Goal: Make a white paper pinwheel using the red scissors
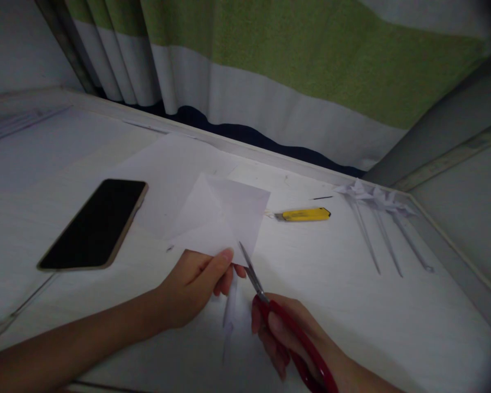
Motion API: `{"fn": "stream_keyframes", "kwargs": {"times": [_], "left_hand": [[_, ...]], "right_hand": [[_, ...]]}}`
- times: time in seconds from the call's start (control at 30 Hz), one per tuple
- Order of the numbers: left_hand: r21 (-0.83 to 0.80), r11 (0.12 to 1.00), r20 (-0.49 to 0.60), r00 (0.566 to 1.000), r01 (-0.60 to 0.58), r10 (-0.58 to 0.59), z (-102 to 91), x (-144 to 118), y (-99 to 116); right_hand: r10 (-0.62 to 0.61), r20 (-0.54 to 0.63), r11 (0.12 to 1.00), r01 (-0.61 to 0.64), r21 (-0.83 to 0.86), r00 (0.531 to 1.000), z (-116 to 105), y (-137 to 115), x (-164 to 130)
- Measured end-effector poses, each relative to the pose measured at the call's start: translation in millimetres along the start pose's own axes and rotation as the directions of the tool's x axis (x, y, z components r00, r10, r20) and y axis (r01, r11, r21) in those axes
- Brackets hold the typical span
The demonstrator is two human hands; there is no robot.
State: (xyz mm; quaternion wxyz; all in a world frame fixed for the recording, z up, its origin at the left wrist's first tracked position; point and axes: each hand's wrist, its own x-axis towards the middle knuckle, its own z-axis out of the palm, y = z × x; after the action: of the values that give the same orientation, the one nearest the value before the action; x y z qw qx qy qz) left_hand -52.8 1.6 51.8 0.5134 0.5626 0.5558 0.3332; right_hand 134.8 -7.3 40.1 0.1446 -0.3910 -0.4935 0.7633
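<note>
Just above the white surface [352, 305], the left hand [196, 284] pinches the folded paper [225, 218] at its near edge while the right hand [286, 333] grips red scissors [270, 305], blades at that edge, best fed taut and slowly.

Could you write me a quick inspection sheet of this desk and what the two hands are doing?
Surface: white table, dimly lit.
Job's things: folded white paper pinched by the left hand; red-handled scissors in the right hand, blades at the paper's lower edge; a narrow strip hangs below.
Clutter: black phone, yellow utility knife, folded paper pieces, larger sheet.
Hands: both busy.
Cables: nothing seen.
Surroundings: striped green, white and dark curtain.
</note>
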Motion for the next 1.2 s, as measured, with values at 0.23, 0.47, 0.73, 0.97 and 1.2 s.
{"fn": "stream_keyframes", "kwargs": {"times": [0.23,0.47,0.73,0.97,1.2], "left_hand": [[-0.005,1.0,0.001,1.0,0.003,-0.003,0.0,0,1],[-0.027,1.0,-0.006,1.0,-0.011,0.01,0.7,0,1],[-0.022,0.999,-0.038,0.999,-0.023,0.022,1.2,0,3],[-0.025,1.0,-0.033,0.999,-0.018,0.017,1.7,-1,4],[-0.047,0.999,-0.027,0.999,-0.021,0.02,2.6,-1,3]], "right_hand": [[-0.014,-0.001,1.0,0.014,0.018,1.0,1,0,0],[-0.043,0.003,0.998,0.043,-0.041,0.999,-3,8,0],[-0.076,0.018,0.997,0.076,-0.008,0.997,0,1,0],[-0.078,0.038,0.997,0.079,-0.019,0.996,-7,12,1],[-0.123,0.045,0.991,0.125,-0.04,0.991,-7,13,1]]}}
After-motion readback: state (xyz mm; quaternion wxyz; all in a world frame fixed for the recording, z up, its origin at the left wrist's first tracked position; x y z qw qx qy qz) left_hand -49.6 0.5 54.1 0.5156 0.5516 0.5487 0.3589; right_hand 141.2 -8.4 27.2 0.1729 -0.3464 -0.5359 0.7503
